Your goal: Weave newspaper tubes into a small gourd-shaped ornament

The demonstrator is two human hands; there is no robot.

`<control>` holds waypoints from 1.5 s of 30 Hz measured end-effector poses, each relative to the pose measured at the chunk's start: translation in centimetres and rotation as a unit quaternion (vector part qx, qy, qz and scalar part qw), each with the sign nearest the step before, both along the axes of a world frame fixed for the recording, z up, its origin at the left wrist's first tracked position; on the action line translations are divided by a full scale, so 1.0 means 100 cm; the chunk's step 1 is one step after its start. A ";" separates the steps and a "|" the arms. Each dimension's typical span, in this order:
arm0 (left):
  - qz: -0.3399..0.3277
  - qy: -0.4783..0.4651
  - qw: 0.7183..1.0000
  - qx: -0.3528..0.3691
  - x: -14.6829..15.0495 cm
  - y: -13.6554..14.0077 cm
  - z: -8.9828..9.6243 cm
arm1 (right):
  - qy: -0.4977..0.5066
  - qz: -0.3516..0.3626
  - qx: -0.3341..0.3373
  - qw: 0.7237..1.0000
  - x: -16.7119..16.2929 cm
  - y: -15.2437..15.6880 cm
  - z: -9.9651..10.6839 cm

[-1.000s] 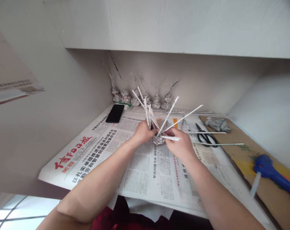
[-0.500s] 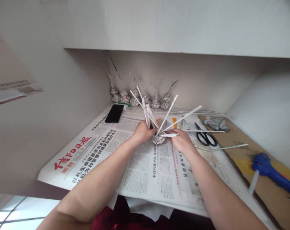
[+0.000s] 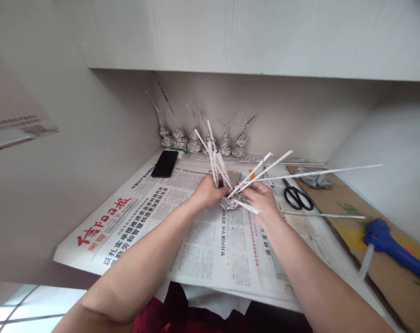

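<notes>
A small round piece woven from rolled newspaper (image 3: 230,203) rests low over the newspaper sheet (image 3: 203,240), with several pale paper strips fanning up and out of it. My left hand (image 3: 210,190) is closed on its left side, thumb over the rim by the upright strips. On the right, the fingers of my right hand (image 3: 260,196) are pinched around a long rolled paper strip (image 3: 321,172) that reaches far to the right. A flattened strip end (image 3: 248,206) sticks out just below those fingers.
Several gourd-shaped woven paper pieces (image 3: 225,145) line the back wall. A black phone (image 3: 164,163) lies at the left. To the right are black-handled scissors (image 3: 298,198), a cardboard sheet (image 3: 342,203), a crumpled grey cloth (image 3: 314,178) and a blue glue gun (image 3: 386,243). An overhead panel (image 3: 251,37) hangs above.
My right hand has shifted slightly, and the long strip in it has swung upward to the right. One upright strip has tilted rightward. My left hand keeps its grip.
</notes>
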State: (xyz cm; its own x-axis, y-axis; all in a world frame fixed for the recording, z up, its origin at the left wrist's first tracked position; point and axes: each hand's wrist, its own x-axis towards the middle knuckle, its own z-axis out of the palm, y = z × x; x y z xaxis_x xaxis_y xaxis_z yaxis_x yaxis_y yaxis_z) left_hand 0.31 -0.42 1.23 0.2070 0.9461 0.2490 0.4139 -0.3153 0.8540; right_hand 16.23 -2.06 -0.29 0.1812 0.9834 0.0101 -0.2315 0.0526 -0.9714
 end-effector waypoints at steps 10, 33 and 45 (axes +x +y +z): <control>0.024 -0.013 1.000 -0.013 -0.002 0.006 -0.006 | -0.202 0.001 0.087 0.975 0.006 0.000 -0.009; -0.008 -0.070 0.997 -0.013 0.006 0.000 -0.005 | -0.201 -0.038 0.091 0.975 0.002 -0.005 0.002; -0.076 -0.080 0.994 0.019 0.004 0.004 -0.010 | -0.128 0.017 0.016 0.991 0.005 -0.001 0.003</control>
State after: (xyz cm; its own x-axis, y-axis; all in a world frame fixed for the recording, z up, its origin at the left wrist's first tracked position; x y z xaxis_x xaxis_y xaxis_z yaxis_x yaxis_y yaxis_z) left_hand 0.71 -0.06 0.26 0.3016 0.8965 0.3247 0.2191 -0.3966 0.8915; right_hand 16.70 -2.15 -0.03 0.1344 0.9874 0.0834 0.0211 0.0813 -0.9965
